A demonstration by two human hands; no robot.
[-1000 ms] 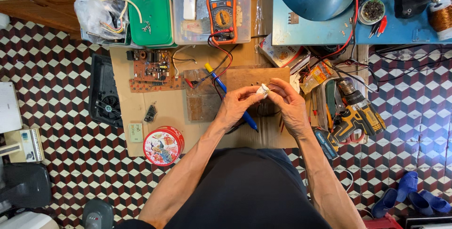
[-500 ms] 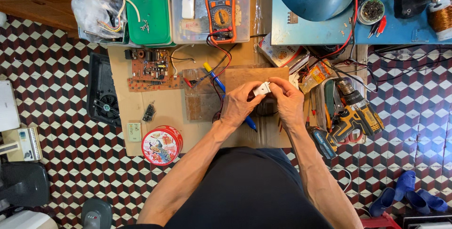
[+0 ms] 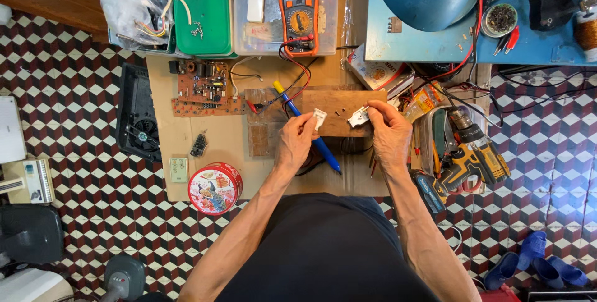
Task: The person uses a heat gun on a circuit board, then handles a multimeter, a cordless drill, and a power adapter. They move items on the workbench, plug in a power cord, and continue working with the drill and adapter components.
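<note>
The hands have come apart since the earlier frames: half a second ago both met on one small white piece over the brown wooden board (image 3: 344, 110), and now each holds its own white part, with bare board showing between them. The board lies on the sheet of tan cardboard (image 3: 186, 140) with its long axis running left to right.

The left hand (image 3: 295, 145) pinches a small white rectangular plastic piece (image 3: 319, 118) between thumb and fingertips, at the board's left end. The piece stands tilted, its long axis running roughly up and down the picture, upper end leaning slightly right. The right hand (image 3: 390, 135) grips a second small white plastic part (image 3: 359, 117), irregular in outline, near the board's right end; which way it points cannot be told.

A blue-handled screwdriver with a yellow cap (image 3: 306, 126) lies diagonally under the left hand, cap toward the upper left. Farther up, an orange and grey digital multimeter (image 3: 299, 9) rests on a clear plastic box. A brown printed circuit board (image 3: 203, 84) sits to the left, and a round red tin with a pictured lid (image 3: 214, 188) lies at the cardboard's near edge.
</note>
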